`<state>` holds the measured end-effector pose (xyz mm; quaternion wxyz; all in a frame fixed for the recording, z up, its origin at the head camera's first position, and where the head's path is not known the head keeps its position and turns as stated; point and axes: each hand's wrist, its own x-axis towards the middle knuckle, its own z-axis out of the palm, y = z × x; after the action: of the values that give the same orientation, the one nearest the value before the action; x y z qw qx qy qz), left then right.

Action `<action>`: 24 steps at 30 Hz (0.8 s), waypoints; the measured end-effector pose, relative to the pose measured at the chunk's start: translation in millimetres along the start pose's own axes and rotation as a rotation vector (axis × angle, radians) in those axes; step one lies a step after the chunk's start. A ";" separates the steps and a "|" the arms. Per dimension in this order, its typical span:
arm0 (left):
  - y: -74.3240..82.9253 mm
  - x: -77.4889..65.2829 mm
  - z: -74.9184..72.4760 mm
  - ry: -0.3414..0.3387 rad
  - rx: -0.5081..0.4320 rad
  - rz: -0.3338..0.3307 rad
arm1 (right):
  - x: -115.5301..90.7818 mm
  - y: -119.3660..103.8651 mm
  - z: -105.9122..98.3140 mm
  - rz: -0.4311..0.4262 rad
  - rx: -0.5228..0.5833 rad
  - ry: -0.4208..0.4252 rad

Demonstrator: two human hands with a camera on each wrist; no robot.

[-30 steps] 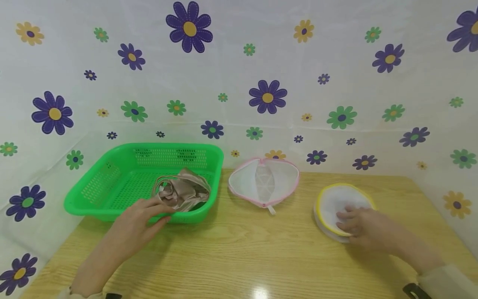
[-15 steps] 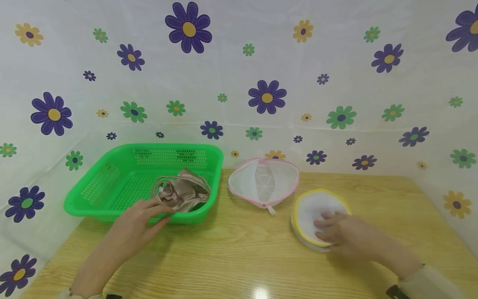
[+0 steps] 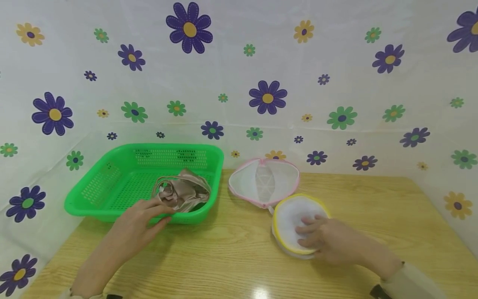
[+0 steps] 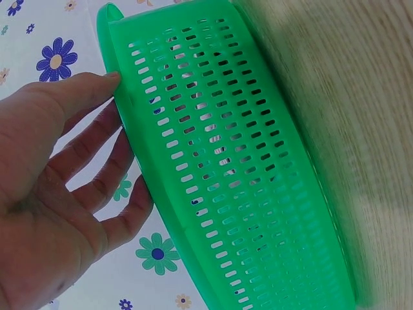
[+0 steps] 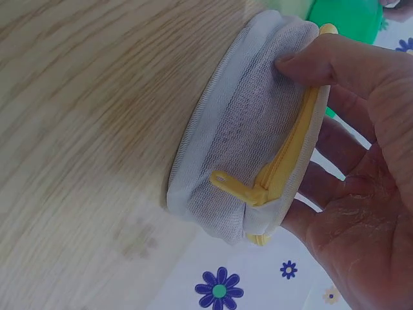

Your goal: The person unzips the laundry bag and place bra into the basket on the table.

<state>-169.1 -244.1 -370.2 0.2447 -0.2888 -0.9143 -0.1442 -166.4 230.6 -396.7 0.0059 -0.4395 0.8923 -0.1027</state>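
Observation:
My left hand [image 3: 136, 222] holds the near rim of a green plastic basket [image 3: 218, 170], fingers over the rim and thumb on the outside. Inside the basket lies a crumpled, shiny taupe garment [image 3: 186, 193] with a thin strap. My right hand [image 3: 332, 241] grips a round white mesh laundry bag [image 3: 289, 224] with yellow trim, on the table. In the right wrist view the thumb presses into its mesh side and the other fingers reach over the top; a yellow zipper pull [image 5: 239, 188] hangs from its edge. Behind it a pink-trimmed mesh laundry bag [image 3: 242, 185] lies unzipped, its mouth spread.
The wood-grain table [image 3: 231, 265] runs up to a white flower-print sheet [image 3: 231, 62] at the back and sides. The yellow-trimmed bag overlaps the pink bag's white pull tab in the head view.
My right hand has slid the yellow-trimmed laundry bag left across the table, close to the pink one. My left hand and the basket have stayed where they were.

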 end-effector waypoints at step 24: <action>35.3 19.2 9.6 0.077 0.017 0.188 | 36.2 -26.0 9.6 -0.209 0.011 0.008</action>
<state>-165.2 -203.5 -363.7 0.2943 -0.3655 -0.8744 -0.1237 -167.2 185.1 -398.2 -0.0058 -0.5297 0.8411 -0.1093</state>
